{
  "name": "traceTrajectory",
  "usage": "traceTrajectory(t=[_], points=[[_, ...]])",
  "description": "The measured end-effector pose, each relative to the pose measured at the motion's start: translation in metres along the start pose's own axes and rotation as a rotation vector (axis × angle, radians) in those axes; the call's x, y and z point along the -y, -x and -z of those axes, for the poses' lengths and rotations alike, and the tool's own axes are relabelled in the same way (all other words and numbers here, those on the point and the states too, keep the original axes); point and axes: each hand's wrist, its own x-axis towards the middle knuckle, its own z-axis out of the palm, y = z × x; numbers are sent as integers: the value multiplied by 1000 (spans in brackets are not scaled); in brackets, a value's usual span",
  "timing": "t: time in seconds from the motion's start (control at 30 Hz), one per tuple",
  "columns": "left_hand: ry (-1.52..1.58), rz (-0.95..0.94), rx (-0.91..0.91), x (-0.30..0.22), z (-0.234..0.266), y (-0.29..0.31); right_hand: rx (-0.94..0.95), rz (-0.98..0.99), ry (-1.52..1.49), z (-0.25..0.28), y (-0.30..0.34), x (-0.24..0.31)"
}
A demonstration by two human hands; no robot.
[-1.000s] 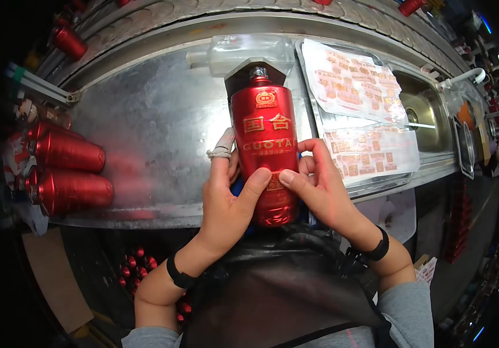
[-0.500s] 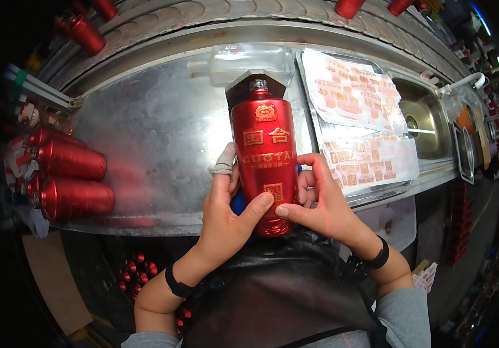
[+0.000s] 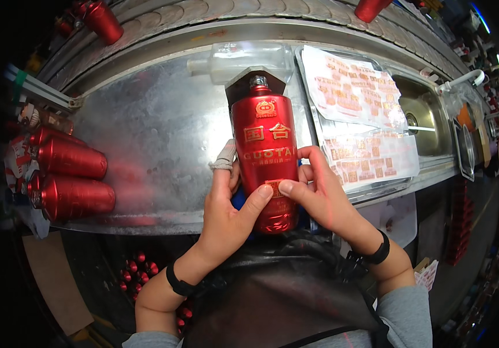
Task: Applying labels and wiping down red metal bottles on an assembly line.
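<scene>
— What does the head view show in the hands?

— A red bottle (image 3: 266, 156) with gold characters, lying lengthwise over the metal surface (image 3: 157, 133), neck pointing away from the person. The left hand (image 3: 229, 211) has its grip closed round the bottle's left side and base, thumb across the front. The right hand (image 3: 319, 197) clasps the right side, its thumb pressed on a small label low on the front.

— And around it?

— Two red bottles (image 3: 70, 177) lie on their sides at the left edge. Clear sheets of small labels (image 3: 357, 116) rest on a tray to the right, beside a sink (image 3: 429, 119). A clear plastic holder (image 3: 243, 58) sits just beyond the bottle's neck.
</scene>
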Motion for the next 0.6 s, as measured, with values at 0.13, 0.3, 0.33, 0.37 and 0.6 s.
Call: traceTrajectory(t=[0.13,0.3,0.33,0.37,0.6], points=[[21,30,-8,-2,-1,1,-6,-38,77,-1,-2,7],[20,25,-9,0,1,2,35,-25,-23,1,-2,-1],[25,32,0,1,2,3,35,-25,-24,2,-1,-2],[24,32,-1,1,4,4,47,-44,-105,2,1,-1],[-91,-18,67,4,10,13,93,-40,-45,5,11,3]])
